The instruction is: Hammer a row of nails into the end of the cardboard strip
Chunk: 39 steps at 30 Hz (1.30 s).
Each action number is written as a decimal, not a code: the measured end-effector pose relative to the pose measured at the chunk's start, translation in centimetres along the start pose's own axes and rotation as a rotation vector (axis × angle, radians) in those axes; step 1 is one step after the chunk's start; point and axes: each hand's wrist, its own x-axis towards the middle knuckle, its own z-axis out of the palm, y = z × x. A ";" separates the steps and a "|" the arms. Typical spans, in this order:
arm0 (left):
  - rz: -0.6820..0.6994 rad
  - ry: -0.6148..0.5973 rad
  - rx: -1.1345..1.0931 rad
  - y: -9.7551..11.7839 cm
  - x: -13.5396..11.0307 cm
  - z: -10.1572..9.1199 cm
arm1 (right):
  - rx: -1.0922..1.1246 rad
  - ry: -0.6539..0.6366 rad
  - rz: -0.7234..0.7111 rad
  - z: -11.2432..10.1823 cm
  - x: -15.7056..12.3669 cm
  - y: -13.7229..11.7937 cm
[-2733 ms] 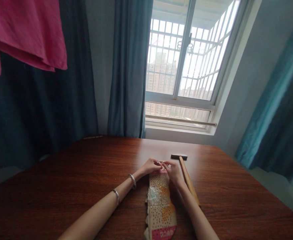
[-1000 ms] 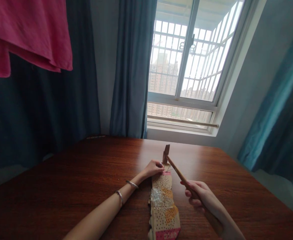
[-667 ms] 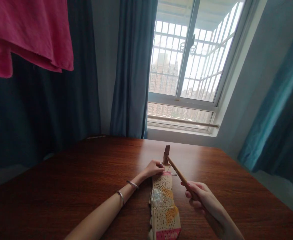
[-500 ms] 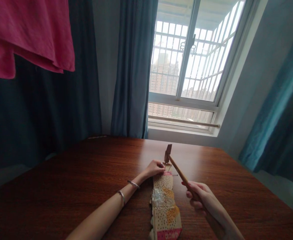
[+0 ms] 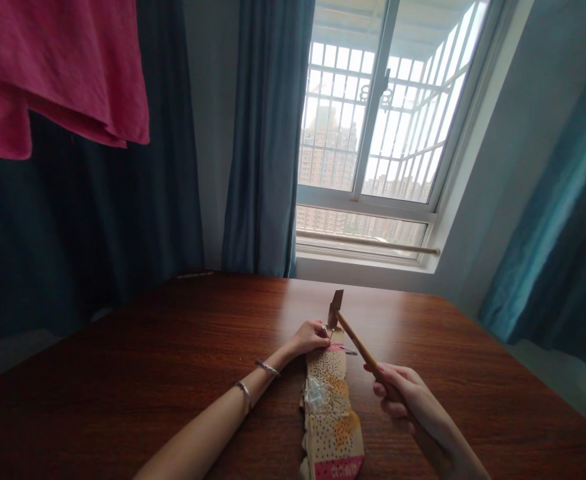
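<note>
My right hand [image 5: 397, 393] is wrapped round the wooden handle of a hammer [image 5: 355, 340], whose dark metal head is over the far end of a long cardboard strip [image 5: 327, 417]. At that end my left hand [image 5: 313, 337] is closed in a pinch on a thin nail [image 5: 332, 333], just beside the hammer head. Whether the head touches the nail I cannot tell. A few loose nails [image 5: 349, 351] lie across the strip's right edge. Many small dark holes cover the strip, along with orange stains, clear tape and pink printed bands.
The strip lies on a brown wood-grain table [image 5: 183, 373]. Beyond the table's far edge are a barred window [image 5: 367, 133] and blue curtains [image 5: 267, 147]. A pink cloth [image 5: 73, 73] hangs at the upper left.
The hammer head has dropped very slightly. A slanting nail near the left fingertips now lies closer to the other nail at the strip's right edge. Both hands stay nearly in place.
</note>
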 end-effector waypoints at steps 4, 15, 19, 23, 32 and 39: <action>0.028 0.021 0.042 0.0 0.1 0.0 | -0.003 -0.001 0.000 0.1 -0.2 0.0; 0.043 0.003 0.067 0.0 0.1 -0.1 | 0.024 -0.020 -0.006 -0.3 -0.3 0.2; 0.033 0.039 0.064 -0.4 0.2 0.1 | 0.043 -0.014 -0.025 -0.6 -0.5 0.1; -0.007 0.037 0.028 -0.3 0.2 0.1 | 0.008 0.029 -0.060 -1.3 -0.6 0.2; -0.011 -0.023 -0.045 0.1 -0.1 -0.3 | -0.407 0.256 -0.253 -4.8 2.0 2.8; 0.003 -0.130 -0.111 -0.3 0.2 -1.1 | -0.773 0.502 -0.327 -7.2 3.5 3.4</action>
